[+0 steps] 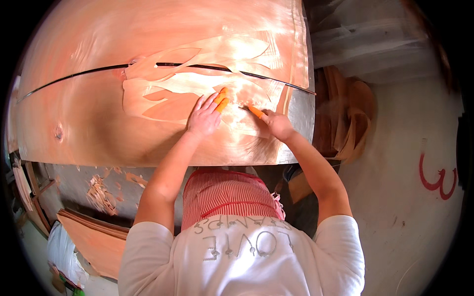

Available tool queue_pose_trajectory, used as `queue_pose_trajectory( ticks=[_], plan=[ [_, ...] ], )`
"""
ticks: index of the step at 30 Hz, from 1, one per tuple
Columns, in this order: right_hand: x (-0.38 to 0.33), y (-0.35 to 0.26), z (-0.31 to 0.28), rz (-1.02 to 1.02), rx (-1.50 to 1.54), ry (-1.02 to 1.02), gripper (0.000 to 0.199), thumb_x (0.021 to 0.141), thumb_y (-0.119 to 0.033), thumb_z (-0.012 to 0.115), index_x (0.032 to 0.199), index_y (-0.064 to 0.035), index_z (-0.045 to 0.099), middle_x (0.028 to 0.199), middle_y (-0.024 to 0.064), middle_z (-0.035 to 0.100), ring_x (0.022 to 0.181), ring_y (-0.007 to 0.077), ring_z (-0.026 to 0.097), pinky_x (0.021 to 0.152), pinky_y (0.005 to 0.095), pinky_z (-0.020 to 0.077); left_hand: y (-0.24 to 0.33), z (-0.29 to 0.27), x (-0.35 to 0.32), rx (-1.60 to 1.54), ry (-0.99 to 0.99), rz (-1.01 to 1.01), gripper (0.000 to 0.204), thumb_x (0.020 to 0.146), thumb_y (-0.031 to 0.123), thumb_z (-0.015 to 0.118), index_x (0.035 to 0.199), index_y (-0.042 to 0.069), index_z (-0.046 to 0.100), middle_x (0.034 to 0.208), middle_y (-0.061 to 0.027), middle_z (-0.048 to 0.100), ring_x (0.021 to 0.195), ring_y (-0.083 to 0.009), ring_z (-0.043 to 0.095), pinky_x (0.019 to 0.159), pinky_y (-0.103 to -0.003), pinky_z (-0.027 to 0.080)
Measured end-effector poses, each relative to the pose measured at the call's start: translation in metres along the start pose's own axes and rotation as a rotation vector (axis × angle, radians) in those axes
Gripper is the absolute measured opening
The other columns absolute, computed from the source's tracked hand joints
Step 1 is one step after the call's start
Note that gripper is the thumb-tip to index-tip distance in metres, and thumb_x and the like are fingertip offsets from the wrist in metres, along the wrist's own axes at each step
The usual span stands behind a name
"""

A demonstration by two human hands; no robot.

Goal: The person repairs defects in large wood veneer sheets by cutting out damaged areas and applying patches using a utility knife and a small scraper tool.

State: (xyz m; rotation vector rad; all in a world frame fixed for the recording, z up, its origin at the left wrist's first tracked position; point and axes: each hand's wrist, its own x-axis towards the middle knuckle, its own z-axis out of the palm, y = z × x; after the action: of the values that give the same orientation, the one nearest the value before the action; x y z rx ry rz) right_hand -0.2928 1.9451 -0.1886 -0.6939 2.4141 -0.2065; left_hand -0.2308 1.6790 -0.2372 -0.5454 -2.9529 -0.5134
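A large sheet of pale wood veneer (98,113) lies on the table in front of me. Loose, irregular veneer pieces (143,101) with leaf-shaped gaps rest on it. My left hand (205,116) presses flat on these pieces, fingers spread and pointing away from me, with orange covers on some fingertips. To its right, my right hand (277,123) is closed, and an orange-covered finger reaches toward the left hand. A thin dark-tipped tool (243,107) sticks out past that finger, its tip at the veneer; glare hides its exact kind.
A narrow dark strip (79,74) crosses the sheet beyond my hands. Curled veneer sheets (345,118) stand right of the table. Veneer scraps (101,195) lie on the floor at left, near stacked wood sheets (94,241) and a white bag (64,251).
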Motion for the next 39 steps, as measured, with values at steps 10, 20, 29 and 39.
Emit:
queue_pose_trajectory(
  ticks=[10,20,29,39],
  plan=[
    [-0.091,-0.005,0.095,0.309,-0.030,0.082,0.047,0.082,-0.007,0.044,0.129,-0.0055,0.037,0.108,0.0197,0.054,0.078,0.0333,0.062,0.063,0.0418,0.0511,0.001,0.006,0.001,0.046,0.013,0.008,0.047,0.080,0.022,0.055,0.124,0.010,0.050,0.122,-0.0078,0.049,0.127,-0.0206,0.034,0.107,-0.044,0.022],
    [-0.105,-0.013,0.114,0.410,0.114,0.154,0.042,0.087,-0.013,0.041,0.128,-0.0043,0.037,0.096,0.0181,0.059,0.077,0.0346,0.062,0.065,0.0439,0.0500,0.005,0.006,0.006,0.054,0.015,0.043,0.045,0.080,0.022,0.055,0.123,0.010,0.052,0.119,-0.0089,0.050,0.126,-0.0216,0.034,0.106,-0.045,0.022],
    [-0.075,0.006,0.077,0.470,0.780,0.794,0.026,0.083,-0.018,0.058,0.105,-0.0036,0.060,0.075,0.0184,0.062,0.066,0.0255,0.063,0.061,0.0337,0.0479,0.001,0.003,0.003,0.060,0.004,0.037,0.046,0.079,0.022,0.055,0.123,0.009,0.051,0.121,-0.0095,0.049,0.126,-0.0220,0.034,0.105,-0.045,0.023],
    [-0.020,-0.008,0.046,0.384,1.401,0.743,0.031,0.080,-0.015,0.067,0.105,-0.0029,0.053,0.066,-0.0058,0.048,0.053,0.0029,0.039,0.048,0.0186,0.0335,0.004,-0.003,0.003,0.027,0.016,0.031,0.048,0.079,0.021,0.055,0.125,0.010,0.048,0.122,-0.0094,0.048,0.126,-0.0221,0.034,0.105,-0.044,0.024]
  ],
)
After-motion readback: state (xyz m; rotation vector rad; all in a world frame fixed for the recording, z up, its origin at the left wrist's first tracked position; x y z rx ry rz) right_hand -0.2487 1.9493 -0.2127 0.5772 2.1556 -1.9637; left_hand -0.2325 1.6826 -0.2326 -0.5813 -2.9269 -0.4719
